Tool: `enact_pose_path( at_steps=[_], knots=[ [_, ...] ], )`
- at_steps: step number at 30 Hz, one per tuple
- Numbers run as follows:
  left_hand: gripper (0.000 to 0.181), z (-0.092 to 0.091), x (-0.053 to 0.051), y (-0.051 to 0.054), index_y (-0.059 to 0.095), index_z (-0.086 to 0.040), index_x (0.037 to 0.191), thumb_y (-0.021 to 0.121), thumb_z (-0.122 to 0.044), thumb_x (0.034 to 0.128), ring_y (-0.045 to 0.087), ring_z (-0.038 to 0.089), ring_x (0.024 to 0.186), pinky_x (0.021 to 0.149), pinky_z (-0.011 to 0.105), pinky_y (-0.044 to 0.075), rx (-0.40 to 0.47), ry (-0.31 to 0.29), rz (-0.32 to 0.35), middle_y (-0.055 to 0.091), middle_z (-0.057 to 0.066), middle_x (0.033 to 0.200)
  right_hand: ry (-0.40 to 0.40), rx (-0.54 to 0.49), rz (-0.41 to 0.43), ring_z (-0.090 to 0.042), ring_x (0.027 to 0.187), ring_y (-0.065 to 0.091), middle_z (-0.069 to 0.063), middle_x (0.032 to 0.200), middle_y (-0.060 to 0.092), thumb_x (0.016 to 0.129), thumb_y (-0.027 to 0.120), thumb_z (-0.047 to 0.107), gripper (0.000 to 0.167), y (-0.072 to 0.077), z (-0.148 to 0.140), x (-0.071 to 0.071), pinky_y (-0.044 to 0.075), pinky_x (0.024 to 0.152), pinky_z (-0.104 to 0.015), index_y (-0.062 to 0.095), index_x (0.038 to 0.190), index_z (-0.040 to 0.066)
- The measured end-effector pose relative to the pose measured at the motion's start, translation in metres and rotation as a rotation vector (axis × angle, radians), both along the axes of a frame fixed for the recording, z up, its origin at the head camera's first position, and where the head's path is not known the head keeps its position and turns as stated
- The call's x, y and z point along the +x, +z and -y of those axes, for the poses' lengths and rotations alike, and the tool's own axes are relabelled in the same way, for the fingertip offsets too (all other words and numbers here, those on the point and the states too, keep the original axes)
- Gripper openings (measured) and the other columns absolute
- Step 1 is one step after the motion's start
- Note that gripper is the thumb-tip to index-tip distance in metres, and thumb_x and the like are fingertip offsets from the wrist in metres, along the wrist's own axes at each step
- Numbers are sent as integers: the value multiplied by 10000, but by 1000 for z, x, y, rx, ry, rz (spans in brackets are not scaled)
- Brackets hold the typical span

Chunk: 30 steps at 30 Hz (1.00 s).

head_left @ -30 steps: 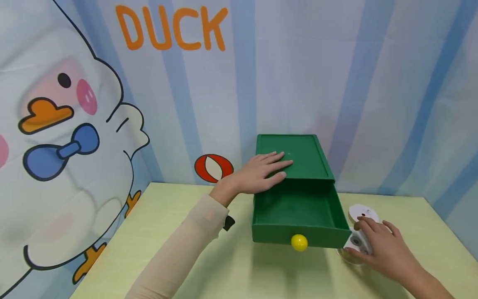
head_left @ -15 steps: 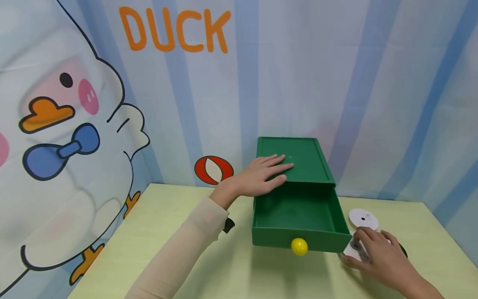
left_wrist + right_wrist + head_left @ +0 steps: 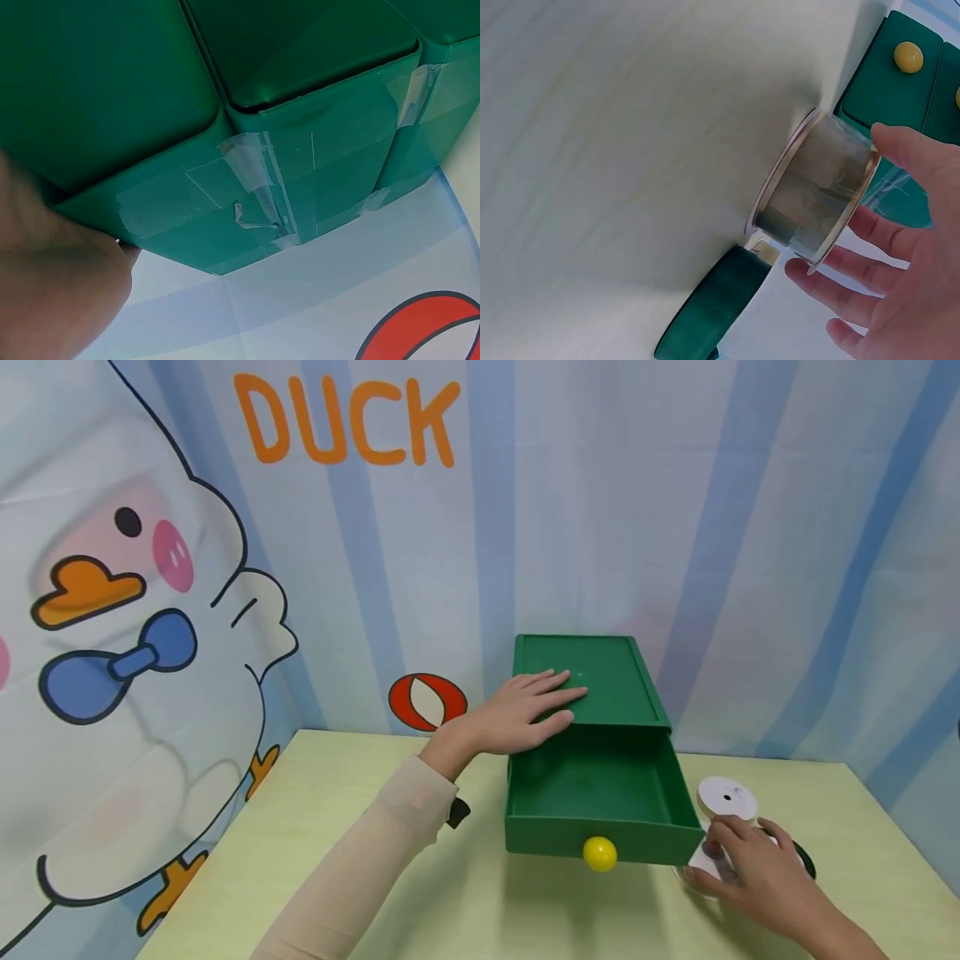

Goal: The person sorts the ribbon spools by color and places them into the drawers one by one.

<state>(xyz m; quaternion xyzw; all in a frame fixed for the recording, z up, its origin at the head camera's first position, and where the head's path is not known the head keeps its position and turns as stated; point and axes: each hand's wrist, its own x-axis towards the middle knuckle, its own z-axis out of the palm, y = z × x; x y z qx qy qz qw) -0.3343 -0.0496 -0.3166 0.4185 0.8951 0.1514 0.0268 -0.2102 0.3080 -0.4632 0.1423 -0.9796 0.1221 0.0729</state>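
Note:
My left hand rests with its fingers spread on top of a green drawer box. The top drawer stands pulled out, with a yellow knob on its front. Right of it, my right hand holds a ribbon spool, which has clear-looking flanges and sheer greyish-brown ribbon. In the right wrist view, the thumb is at one side of the rim and fingertips at the other. From the head, the hand covers much of this spool.
A white-faced spool stands behind the right hand. A roll of dark green ribbon lies beside the held spool. Clear tape joins green drawer units in the left wrist view. A striped cloth backdrop rises behind the pale yellow table.
My right hand's fingers have come further over the ribbon spool, and a dark round edge now shows to the hand's right. The left hand stays on the box and the drawer stays out.

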Motion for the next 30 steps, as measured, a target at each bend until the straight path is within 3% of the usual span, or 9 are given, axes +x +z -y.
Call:
enact_pose_path(
  at_steps=[7, 13, 20, 27, 30],
  knots=[
    [572, -1, 1, -2, 323, -199, 1688, 387, -394, 1155, 84, 282, 1658, 1338, 485, 50, -5, -6, 9, 166, 85, 1779, 2, -1, -25, -382, 1069, 673, -127, 1161, 688, 839, 898, 386, 393, 3, 0, -2, 357, 1041, -746, 548, 827, 209],
    [572, 0, 0, 0, 332, -197, 1686, 391, -395, 1152, 77, 284, 1659, 1338, 484, 38, 12, -2, 14, 166, 88, 1779, -8, -12, -51, -335, 979, 663, -88, 1081, 690, 807, 920, 358, 395, 9, 1, -4, 365, 1042, -723, 557, 826, 202],
    [577, 1, 1, -1, 328, -207, 1688, 389, -410, 1151, 80, 284, 1659, 1339, 479, 40, 7, -5, 12, 166, 86, 1779, -15, -14, -55, -383, 1021, 660, -103, 1090, 691, 790, 924, 401, 403, 14, 1, -1, 373, 1038, -716, 578, 843, 200],
    [570, 0, 1, -1, 336, -197, 1685, 394, -393, 1153, 76, 286, 1659, 1338, 484, 39, 15, -4, 17, 173, 87, 1778, 10, -29, -117, -320, 964, 655, -26, 1039, 659, 788, 913, 410, 389, 23, -1, 4, 379, 1016, -683, 564, 817, 240],
    [569, 0, 2, 0, 336, -194, 1684, 399, -388, 1153, 76, 288, 1659, 1338, 488, 39, 13, -6, 16, 175, 89, 1777, 7, -44, -132, -360, 1004, 657, -60, 1068, 666, 784, 913, 418, 382, 29, -2, 7, 373, 1009, -673, 573, 816, 246]
  ],
)
